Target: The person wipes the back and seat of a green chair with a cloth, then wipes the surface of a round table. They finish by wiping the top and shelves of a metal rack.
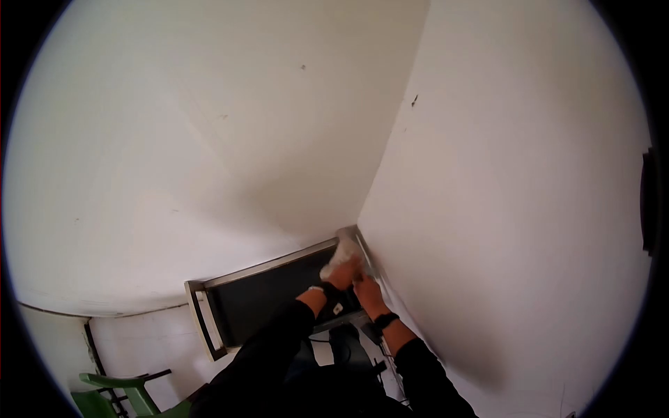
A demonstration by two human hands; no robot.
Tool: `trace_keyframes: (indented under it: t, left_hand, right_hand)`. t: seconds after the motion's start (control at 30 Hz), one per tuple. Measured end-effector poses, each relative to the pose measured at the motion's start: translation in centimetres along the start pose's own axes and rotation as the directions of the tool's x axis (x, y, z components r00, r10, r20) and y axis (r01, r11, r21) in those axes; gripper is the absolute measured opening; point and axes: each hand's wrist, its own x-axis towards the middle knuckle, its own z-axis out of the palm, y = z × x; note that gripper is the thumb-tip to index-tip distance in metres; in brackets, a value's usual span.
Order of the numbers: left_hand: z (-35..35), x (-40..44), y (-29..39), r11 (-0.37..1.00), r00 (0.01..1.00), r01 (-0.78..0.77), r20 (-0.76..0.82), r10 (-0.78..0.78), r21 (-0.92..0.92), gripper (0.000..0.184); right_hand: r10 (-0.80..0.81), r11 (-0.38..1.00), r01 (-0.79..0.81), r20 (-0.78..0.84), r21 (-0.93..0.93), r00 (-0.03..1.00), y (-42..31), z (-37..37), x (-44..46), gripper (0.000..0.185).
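A pale, crumpled cloth (339,252) is bunched in my left hand (341,274), which is closed on it near the corner of a dark-topped piece of furniture with a light metal frame (272,260). The cloth is slightly blurred. Close beside it, my right hand (366,289) has its fingers curled near the frame's right side. Whatever those fingers hold, if anything, is too small to make out. Below my left wrist, a small whitish piece (338,308) lies on the dark top (258,296).
Two white walls (279,139) meet in a corner right behind the furniture. A green chair (118,390) stands at the lower left. Dark cables (382,366) hang by the frame near my legs, and a black object (648,202) is at the far right.
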Motion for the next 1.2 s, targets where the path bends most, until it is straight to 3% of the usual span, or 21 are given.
trace_keyframes:
  t: [0.03,0.1,0.17,0.2,0.23,0.27,0.37,0.43,0.47,0.5,0.57,0.7,0.77,0.87,0.9,0.97,1.03,1.07,1.1,1.13,1.2]
  left_hand:
    - [1.0,-0.7,0.4,0.987,0.985,-0.151,0.095,0.146,0.047,0.036]
    - [1.5,-2.5,4.1,0.985,0.975,-0.155,0.147,0.165,-0.078,0.032]
    - [4.3,-3.7,5.1,0.931,0.921,-0.259,0.226,0.318,-0.258,0.025]
    - [4.4,-4.7,6.0,0.941,0.920,-0.128,0.316,0.231,-0.314,0.022]
    - [4.5,-6.0,7.2,0.935,0.902,0.011,0.407,0.144,-0.356,0.019]
    - [4.5,-7.2,7.9,0.933,0.903,-0.016,0.395,0.168,-0.360,0.019]
    - [1.9,-10.3,9.2,0.897,0.941,0.075,0.329,0.081,-0.436,0.019]
    - [-2.0,-12.5,9.8,0.815,0.931,0.295,0.342,-0.128,-0.499,0.021]
    - [-3.5,-13.4,9.4,0.807,0.895,0.392,0.387,-0.223,-0.442,0.023]
    - [-5.1,-14.4,8.9,0.821,0.897,0.386,0.380,-0.227,-0.420,0.023]
    - [-8.1,-16.1,8.1,0.825,0.971,0.229,0.179,-0.157,-0.517,0.024]
    - [-12.7,-21.1,5.3,0.790,0.954,0.293,0.111,-0.278,-0.538,0.024]
    - [-13.8,-24.6,3.3,0.788,0.941,0.321,0.082,-0.329,-0.525,0.025]
    - [-14.5,-30.2,1.2,0.822,0.948,0.266,-0.016,-0.317,-0.504,0.026]
    - [-13.2,-32.0,-1.8,0.922,0.980,0.168,-0.044,-0.196,-0.348,0.027]
    - [-14.4,-34.8,0.0,0.471,0.803,0.525,0.229,-0.550,-0.709,0.028]
    - [-12.0,-37.7,-3.6,0.769,0.984,0.174,0.071,-0.165,-0.615,0.026]
    - [-13.0,-38.0,-1.7,0.297,0.845,0.452,0.298,-0.444,-0.841,0.025]
    - [-12.3,-38.3,-1.8,0.449,0.893,0.378,0.191,-0.408,-0.809,0.025]
    - [-13.2,-37.8,0.2,0.413,0.803,0.513,0.252,-0.540,-0.753,0.025]
    - [-12.4,-37.5,-0.1,0.363,0.789,0.518,0.269,-0.553,-0.774,0.023]
  right_hand:
    - [-0.037,0.994,0.047,0.107,-0.095,0.994,0.3,-0.7,-1.7,0.020]
    - [-0.024,0.995,0.018,0.067,0.093,0.997,1.0,-1.5,-6.3,0.015]
    - [0.188,0.975,-0.186,-0.003,0.123,0.982,0.3,-2.0,-9.6,0.017]
    - [0.193,0.976,-0.189,-0.024,0.110,0.981,-0.3,-4.3,-10.4,0.017]
    - [0.125,0.943,-0.199,0.269,0.268,0.955,-1.5,-7.7,-11.5,0.018]
    - [0.002,0.880,-0.250,0.521,0.405,0.854,-2.0,-10.0,-12.3,0.020]
    - [-0.025,0.828,-0.166,0.332,0.535,0.943,1.6,-6.2,-14.4,0.025]
    - [0.020,0.782,-0.195,0.289,0.592,0.957,0.2,-5.8,-14.5,0.027]
    - [0.066,0.898,-0.160,0.236,0.409,0.970,-1.4,-5.6,-14.2,0.027]
    - [0.100,0.968,-0.136,0.175,0.210,0.979,-3.1,-5.0,-13.9,0.027]
    - [0.143,0.942,-0.176,0.131,0.286,0.981,-6.7,-3.0,-13.8,0.030]
    - [0.262,0.830,-0.314,0.175,0.461,0.949,-14.1,-0.5,-14.3,0.037]
    - [0.097,0.875,-0.231,0.314,0.426,0.945,-16.6,0.8,-14.6,0.043]
    - [0.066,0.895,-0.196,0.315,0.401,0.947,-17.8,3.3,-14.9,0.041]
    - [0.035,0.923,-0.165,0.351,0.349,0.936,-17.1,3.9,-14.0,0.040]
    - [-0.026,0.956,-0.073,0.331,0.283,0.943,-16.7,5.0,-13.7,0.033]
    - [-0.044,0.923,-0.040,0.208,0.382,0.977,-19.3,4.2,-14.4,0.025]
    - [-0.112,0.910,0.046,0.138,0.412,0.984,-19.8,4.4,-14.6,0.022]
    - [-0.088,0.891,0.009,0.152,0.453,0.984,-20.4,4.1,-14.8,0.021]
    - [-0.093,0.866,0.046,0.071,0.497,0.993,-20.2,4.5,-15.2,0.020]
    - [0.004,0.875,-0.045,0.086,0.482,0.996,-20.4,3.9,-15.5,0.021]
